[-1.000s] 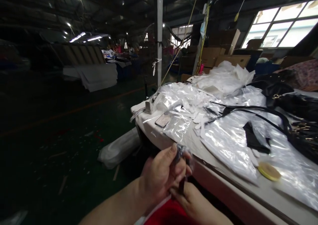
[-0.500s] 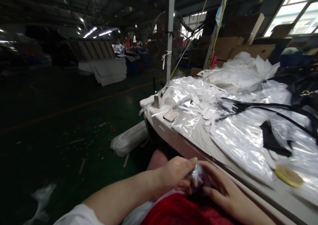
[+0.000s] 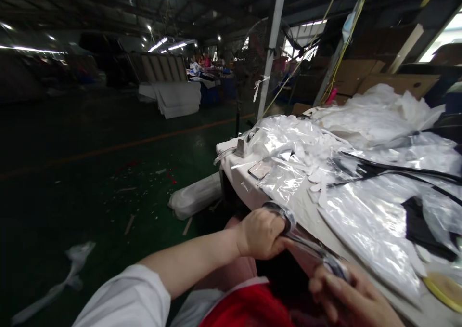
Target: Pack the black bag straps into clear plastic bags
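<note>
My left hand is closed in a fist around a dark, shiny coiled bundle, which bulges out above the fingers. From that fist a thin, glossy strip runs taut to my right hand. Its other end, also shiny and bunched, sits between the thumb and fingers of my right hand, slightly blurred. What the strip is made of cannot be made out. Both hands are over my lap, beside the front edge of the white-covered table.
Clear plastic bags and white sheeting cover much of the table. Near its edge lie a phone, a small metal block and a yellow tape roll. A wrapped white roll lies on the floor by a grey post.
My hands were together over the red cloth in my lap. They have moved apart, left hand up, right hand to the right, with the strip drawn out between them. The view has turned left.
</note>
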`<state>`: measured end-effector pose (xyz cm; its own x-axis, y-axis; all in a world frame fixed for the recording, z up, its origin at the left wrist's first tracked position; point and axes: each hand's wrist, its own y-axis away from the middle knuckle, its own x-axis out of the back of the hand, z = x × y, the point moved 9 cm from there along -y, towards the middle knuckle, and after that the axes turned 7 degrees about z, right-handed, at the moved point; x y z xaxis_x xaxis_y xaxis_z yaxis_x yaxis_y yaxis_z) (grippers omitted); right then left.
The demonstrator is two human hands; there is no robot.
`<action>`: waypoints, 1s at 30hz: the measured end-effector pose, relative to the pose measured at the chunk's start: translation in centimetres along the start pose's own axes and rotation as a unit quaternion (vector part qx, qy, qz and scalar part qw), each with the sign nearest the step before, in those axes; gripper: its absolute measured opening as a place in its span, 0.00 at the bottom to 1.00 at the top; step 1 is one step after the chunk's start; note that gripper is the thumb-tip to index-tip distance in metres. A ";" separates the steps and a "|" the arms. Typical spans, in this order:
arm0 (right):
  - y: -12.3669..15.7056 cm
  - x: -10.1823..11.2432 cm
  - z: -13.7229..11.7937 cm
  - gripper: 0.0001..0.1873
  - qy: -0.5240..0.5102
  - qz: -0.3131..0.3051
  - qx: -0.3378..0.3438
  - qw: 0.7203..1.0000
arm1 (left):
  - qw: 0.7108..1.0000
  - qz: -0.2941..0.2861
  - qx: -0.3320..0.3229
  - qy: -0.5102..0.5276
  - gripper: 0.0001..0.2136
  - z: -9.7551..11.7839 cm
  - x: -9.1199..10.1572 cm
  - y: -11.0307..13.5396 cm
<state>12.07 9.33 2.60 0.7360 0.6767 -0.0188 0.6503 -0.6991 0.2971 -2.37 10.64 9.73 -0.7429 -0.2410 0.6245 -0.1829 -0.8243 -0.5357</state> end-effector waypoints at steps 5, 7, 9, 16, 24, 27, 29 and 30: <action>-2.0 4.1 -0.2 0.23 0.101 0.034 -0.010 0.994 | 0.947 -0.197 0.168 0.191 0.33 -0.8 -2.7 2.3; -2.6 3.4 0.0 0.23 0.147 0.003 0.012 0.989 | 0.858 -0.244 0.290 0.346 0.33 -1.3 -2.7 3.1; -2.8 2.5 0.3 0.26 0.167 -0.013 0.025 0.986 | 0.781 -0.235 0.363 0.450 0.33 -2.0 -1.8 3.2; -3.6 3.6 1.7 0.21 0.136 0.070 0.045 0.987 | 0.658 -0.102 0.413 0.621 0.34 -5.5 2.1 1.7; -4.3 1.2 2.3 0.23 0.180 0.059 0.070 0.979 | 0.580 0.013 0.376 0.722 0.32 -5.3 3.3 -0.7; -3.7 -3.7 2.6 0.26 0.143 -0.062 0.020 0.988 | 0.615 0.126 0.328 0.706 0.24 -5.5 3.4 -2.3; -3.1 -6.1 2.0 0.27 0.094 -0.105 -0.002 0.990 | 0.675 0.209 0.286 0.647 0.21 -5.5 3.4 -2.6; -2.8 -6.8 1.4 0.27 0.070 -0.113 -0.006 0.991 | 0.718 0.243 0.265 0.597 0.21 -5.4 3.3 -2.5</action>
<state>5.51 6.33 0.57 0.5382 0.8416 0.0461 0.7926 -0.5239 0.3119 -7.86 14.65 10.12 -0.7162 -0.2163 -0.6635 0.3204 -0.9465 -0.0373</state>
